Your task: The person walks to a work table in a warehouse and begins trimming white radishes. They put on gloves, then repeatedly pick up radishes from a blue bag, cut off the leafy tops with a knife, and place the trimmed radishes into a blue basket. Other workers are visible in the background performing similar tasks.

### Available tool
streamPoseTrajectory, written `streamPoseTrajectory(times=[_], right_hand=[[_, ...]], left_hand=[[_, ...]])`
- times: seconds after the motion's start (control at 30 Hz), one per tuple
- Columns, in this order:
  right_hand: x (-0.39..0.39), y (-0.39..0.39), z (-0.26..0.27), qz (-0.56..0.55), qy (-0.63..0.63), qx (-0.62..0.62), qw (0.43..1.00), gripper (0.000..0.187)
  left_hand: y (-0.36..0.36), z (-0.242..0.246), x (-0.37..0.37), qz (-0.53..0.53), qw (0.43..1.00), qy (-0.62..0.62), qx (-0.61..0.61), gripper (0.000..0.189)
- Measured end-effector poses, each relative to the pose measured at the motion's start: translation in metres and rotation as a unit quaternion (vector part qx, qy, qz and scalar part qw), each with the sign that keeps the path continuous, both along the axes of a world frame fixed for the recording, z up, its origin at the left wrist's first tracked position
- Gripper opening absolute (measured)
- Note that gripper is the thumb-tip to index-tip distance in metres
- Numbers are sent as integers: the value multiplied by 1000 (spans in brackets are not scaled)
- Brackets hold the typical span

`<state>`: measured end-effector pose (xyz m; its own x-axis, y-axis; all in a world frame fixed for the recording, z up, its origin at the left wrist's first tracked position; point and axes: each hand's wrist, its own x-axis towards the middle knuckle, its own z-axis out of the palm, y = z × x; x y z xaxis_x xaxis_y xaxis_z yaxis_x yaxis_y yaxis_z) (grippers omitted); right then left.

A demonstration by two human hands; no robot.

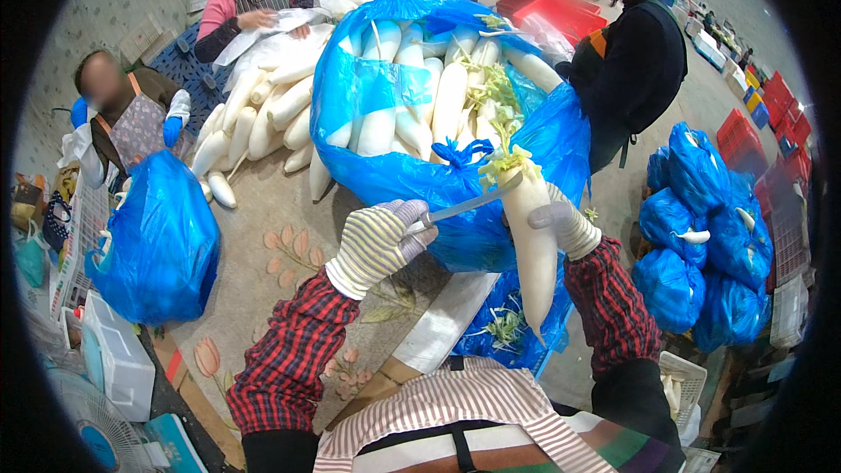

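My left hand (381, 240), in a striped knit glove, grips the handle of a knife (470, 205). Its blade reaches right, touching the leafy top of a white radish (535, 243). That radish hangs root tip down in my right hand (568, 220), gloved the same way, with its cut green stalks (509, 161) uppermost. Directly beyond my hands stands a large open blue plastic bag (381, 177) full of white radishes (450, 98), some with leaves on. Below the held radish, a blue-lined crate (483, 341) contains leaf trimmings (507, 327).
Loose radishes (253, 118) are piled at the table's far left, near two people. Another filled blue bag (174, 236) stands on the flower-patterned table (243, 282). A person (624, 72) stands close at the right, beyond stacked filled blue bags (703, 236). A fan (98, 427) is at lower left.
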<state>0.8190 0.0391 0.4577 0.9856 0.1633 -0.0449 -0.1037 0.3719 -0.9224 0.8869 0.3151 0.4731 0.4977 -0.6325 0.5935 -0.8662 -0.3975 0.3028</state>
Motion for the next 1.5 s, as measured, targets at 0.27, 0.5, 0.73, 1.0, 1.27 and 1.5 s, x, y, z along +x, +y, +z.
streamPoseTrajectory(times=[0.27,0.5,0.73,1.0,1.27,1.5], right_hand=[[1,-2,-1,12,-14,-9,1000,64],[1,1,0,12,8,-16,1000,66],[2,8,9,18,12,-55,998,75],[0,16,10,2,-26,-101,995,82],[2,27,19,-30,-23,-106,994,93],[5,25,17,-16,-35,-117,992,82]], left_hand=[[-5,2,0,-21,999,1,-37,25],[-5,10,-2,11,999,31,43,29],[-27,12,-3,31,995,38,92,30],[-42,3,4,19,995,51,79,28],[-31,-3,8,38,995,61,73,25],[-34,-7,17,33,992,59,103,26]])
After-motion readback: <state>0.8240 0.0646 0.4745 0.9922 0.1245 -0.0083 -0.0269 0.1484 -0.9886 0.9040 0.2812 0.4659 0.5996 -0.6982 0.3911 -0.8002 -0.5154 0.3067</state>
